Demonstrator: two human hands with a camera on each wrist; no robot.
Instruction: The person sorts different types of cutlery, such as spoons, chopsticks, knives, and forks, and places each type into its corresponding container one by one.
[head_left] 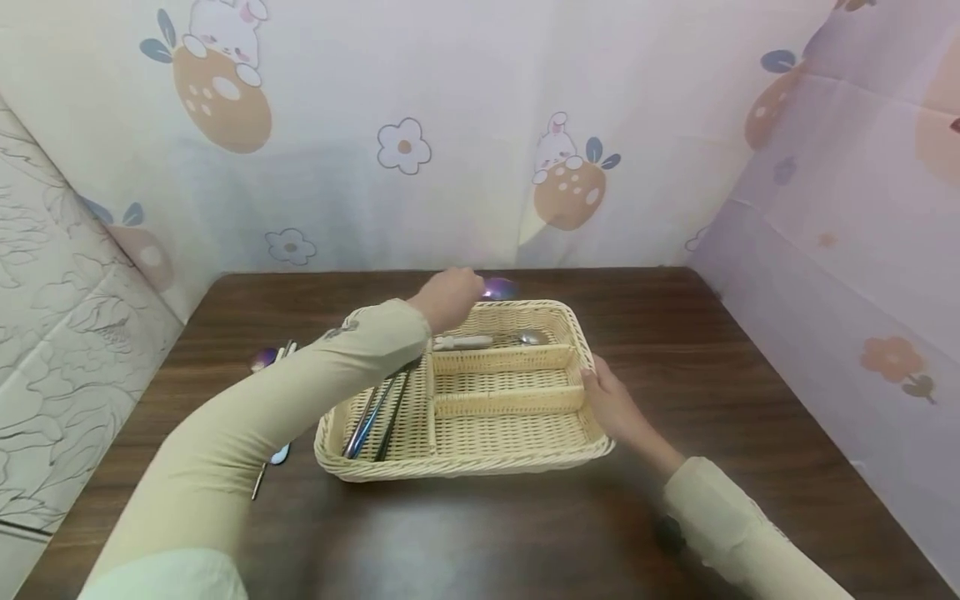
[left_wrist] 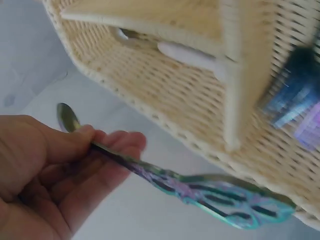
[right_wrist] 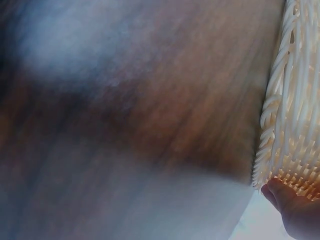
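Note:
My left hand [head_left: 448, 298] is above the far rim of a cream wicker basket [head_left: 517, 460] with compartments. Between thumb and fingers it pinches a rainbow-coloured metal spoon [left_wrist: 240, 200] with an ornate openwork handle. The spoon's purple bowl [head_left: 498, 289] shows past the hand in the head view. My right hand [head_left: 611, 402] grips the basket's right side, thumb at the rim. In the far right compartment lies a spoon [head_left: 532, 337] with a white handle [head_left: 463, 342]. Long metal cutlery [head_left: 371, 421] lies in the left compartment, partly hidden by my left sleeve.
On the dark wooden table [head_left: 720, 350], left of the basket, lie more utensils: a purple-bowled spoon [head_left: 264, 358], a white-and-blue piece [head_left: 280, 454] and a thin metal rod [head_left: 258, 482]. My left sleeve covers part of them. Patterned cloth [head_left: 465, 200] hangs behind the table.

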